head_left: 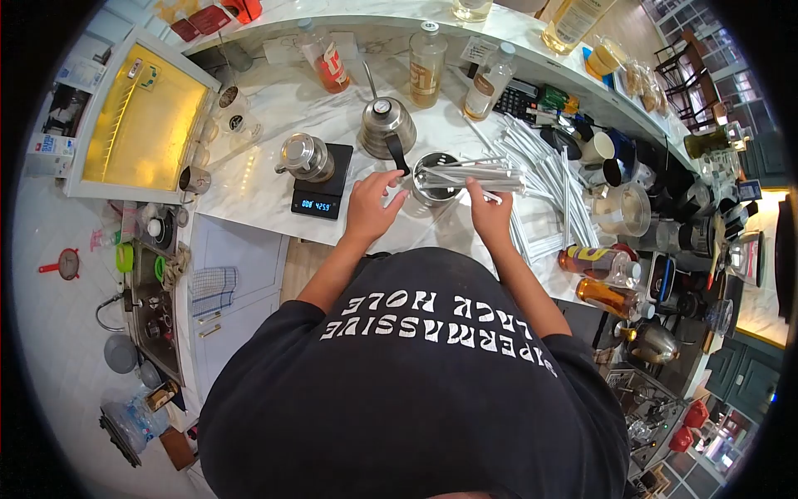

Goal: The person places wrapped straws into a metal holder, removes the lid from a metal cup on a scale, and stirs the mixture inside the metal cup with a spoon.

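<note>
My right hand (489, 208) pinches a bundle of thin white sticks that look like wrapped straws (490, 176). The bundle lies almost level, its left end over the mouth of a round metal cup (434, 196). To the left of that cup is my left hand (376, 204), fingers apart and nothing in it, close to the black handle of a gooseneck kettle (388, 129). A large loose pile of the same white straws (549, 179) spreads over the counter to the right of my right hand.
A glass server with a metal top (306, 158) stands on a lit black scale (316, 205). Bottles (426, 66) line the back of the marble counter (249, 179). Amber bottles (611, 297) lie at right beside crowded cups (623, 208). A yellow-lit glass case (125, 116) is at left.
</note>
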Demonstrator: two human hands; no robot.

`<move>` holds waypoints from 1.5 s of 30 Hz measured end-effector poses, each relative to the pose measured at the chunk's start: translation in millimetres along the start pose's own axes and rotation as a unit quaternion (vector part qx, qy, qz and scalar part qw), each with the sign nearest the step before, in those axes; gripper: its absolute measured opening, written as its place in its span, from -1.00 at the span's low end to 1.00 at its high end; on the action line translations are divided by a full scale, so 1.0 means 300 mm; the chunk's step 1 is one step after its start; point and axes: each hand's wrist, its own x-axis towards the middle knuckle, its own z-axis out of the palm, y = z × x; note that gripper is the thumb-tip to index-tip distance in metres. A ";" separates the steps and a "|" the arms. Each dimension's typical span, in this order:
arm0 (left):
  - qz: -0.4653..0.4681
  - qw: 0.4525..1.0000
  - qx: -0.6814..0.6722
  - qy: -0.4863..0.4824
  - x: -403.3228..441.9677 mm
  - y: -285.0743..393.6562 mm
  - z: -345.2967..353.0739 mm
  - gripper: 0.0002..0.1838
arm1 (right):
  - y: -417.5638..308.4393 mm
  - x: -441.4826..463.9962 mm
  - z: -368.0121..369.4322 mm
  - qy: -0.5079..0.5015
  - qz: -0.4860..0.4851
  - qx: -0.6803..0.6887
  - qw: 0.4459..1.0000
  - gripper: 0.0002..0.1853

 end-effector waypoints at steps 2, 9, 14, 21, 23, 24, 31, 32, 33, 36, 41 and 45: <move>0.002 1.000 -0.003 -0.002 0.021 0.020 -0.014 -0.59 | 0.023 0.005 -0.026 -0.013 0.012 -0.002 1.000 -0.70; 0.116 0.992 0.040 -0.040 0.146 0.038 0.048 -0.71 | -0.022 -0.013 -0.059 -0.075 0.039 -0.030 0.996 -0.70; 0.135 0.976 0.128 -0.108 0.210 0.072 0.119 -0.77 | -0.029 -0.016 -0.081 -0.086 0.034 -0.061 0.994 -0.71; 0.163 0.970 0.140 -0.115 0.240 0.085 0.125 -0.86 | -0.018 -0.035 -0.106 -0.061 0.003 -0.087 0.994 -0.54; 0.173 0.972 0.127 -0.096 0.237 0.081 0.113 -0.86 | -0.056 -0.048 -0.096 -0.049 -0.023 -0.063 0.997 -0.43; 0.172 0.974 0.122 -0.081 0.237 0.083 0.108 -0.86 | -0.108 -0.054 -0.080 -0.044 -0.036 -0.031 0.998 -0.38; 0.127 0.991 0.020 0.018 0.262 0.121 0.066 -0.88 | -0.122 -0.069 -0.102 -0.040 -0.043 -0.002 0.998 -0.15; 0.122 0.992 -0.005 0.030 0.266 0.129 0.062 -0.89 | -0.118 -0.072 -0.103 -0.035 -0.040 0.005 0.999 -0.15; 0.109 0.994 -0.010 0.027 0.270 0.136 0.054 -0.88 | -0.113 -0.075 -0.105 -0.030 -0.037 0.013 0.999 -0.16; 0.081 0.997 -0.017 0.009 0.272 0.138 0.045 -0.84 | -0.079 -0.082 -0.113 -0.020 -0.029 -0.008 0.999 -0.18; 0.039 0.996 0.050 -0.066 0.230 0.110 0.084 -0.77 | -0.081 -0.099 -0.115 -0.006 -0.047 0.004 0.999 -0.15; 0.053 0.997 0.027 -0.044 0.217 0.099 0.085 -0.74 | -0.080 -0.108 -0.122 0.028 -0.056 0.030 0.998 -0.03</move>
